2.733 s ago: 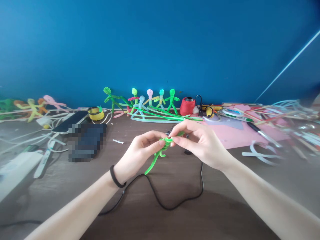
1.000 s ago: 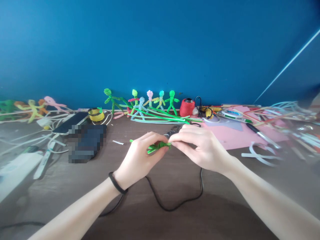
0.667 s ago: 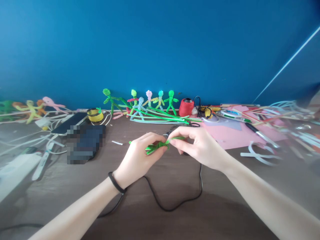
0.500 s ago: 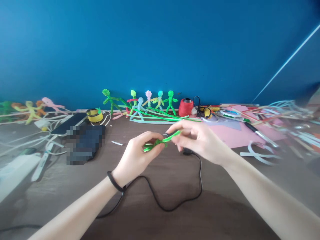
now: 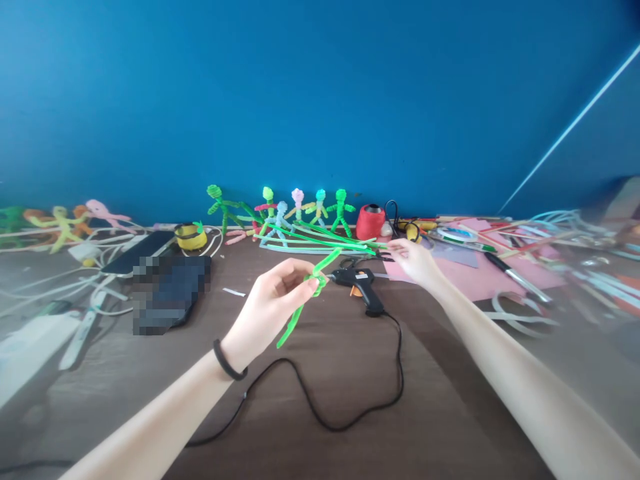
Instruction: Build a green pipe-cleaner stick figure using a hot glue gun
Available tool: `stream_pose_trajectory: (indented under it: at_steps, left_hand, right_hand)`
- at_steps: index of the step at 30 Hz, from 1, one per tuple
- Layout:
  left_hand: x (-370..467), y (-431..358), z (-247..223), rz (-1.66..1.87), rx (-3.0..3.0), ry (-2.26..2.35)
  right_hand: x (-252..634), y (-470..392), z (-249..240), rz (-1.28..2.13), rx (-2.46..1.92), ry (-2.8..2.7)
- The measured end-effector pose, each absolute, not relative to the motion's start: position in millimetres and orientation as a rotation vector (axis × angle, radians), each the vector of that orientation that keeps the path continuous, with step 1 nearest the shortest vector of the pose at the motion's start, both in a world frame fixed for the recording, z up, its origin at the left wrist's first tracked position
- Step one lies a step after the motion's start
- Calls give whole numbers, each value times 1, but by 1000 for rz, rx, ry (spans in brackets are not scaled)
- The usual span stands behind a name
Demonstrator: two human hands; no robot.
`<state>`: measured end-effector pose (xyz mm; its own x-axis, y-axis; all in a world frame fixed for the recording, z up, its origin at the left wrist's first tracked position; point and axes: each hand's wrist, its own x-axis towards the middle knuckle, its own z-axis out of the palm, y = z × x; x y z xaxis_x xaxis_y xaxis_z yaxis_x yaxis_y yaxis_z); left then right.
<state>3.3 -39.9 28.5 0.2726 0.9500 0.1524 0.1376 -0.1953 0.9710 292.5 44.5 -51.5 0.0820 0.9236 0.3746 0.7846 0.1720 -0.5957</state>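
My left hand (image 5: 280, 293) pinches a twisted green pipe cleaner piece (image 5: 290, 325) between thumb and fingers. One end sticks up and the other hangs down; the coiled middle is partly hidden by the thumb. Farther forward, my right hand (image 5: 413, 261) is closed at the fingertips on the end of a green pipe cleaner (image 5: 376, 245), part of a loose bundle (image 5: 315, 237) on the table. Between my hands lies a black glue gun (image 5: 361, 283), its nozzle pointing at the left hand's piece.
Several pipe cleaner figures (image 5: 341, 210) stand against the blue wall. Beside them is a red spool (image 5: 370, 223). Phones (image 5: 175, 290) and a yellow roll (image 5: 191, 237) lie left. Pink paper (image 5: 460, 267) and a black marker (image 5: 515, 275) lie right. The black cord (image 5: 345, 427) loops in front.
My right hand has let go of the green piece and moved forward and right to the bundle. The left hand keeps its hold, and the glue gun now shows.
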Motion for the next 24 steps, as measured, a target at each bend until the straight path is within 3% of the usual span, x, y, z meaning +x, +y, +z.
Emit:
stream_pose_trajectory:
  at_steps: [10, 18, 21, 24]
  left_hand:
    - [-2, -36, 27, 1112, 1511, 1019]
    - [-2, -34, 25, 1148, 1473, 989]
    - [-3, -33, 24, 1148, 1489, 994]
    - [-4, -30, 24, 1147, 1488, 1015]
  right_hand:
    - [291, 50, -66, -13, -1687, -2091]
    - [296, 49, -56, 99, -1771, -2066]
    - [299, 42, -38, 252, -1800, -2008]
    - [297, 31, -17, 852, -1686, -1827]
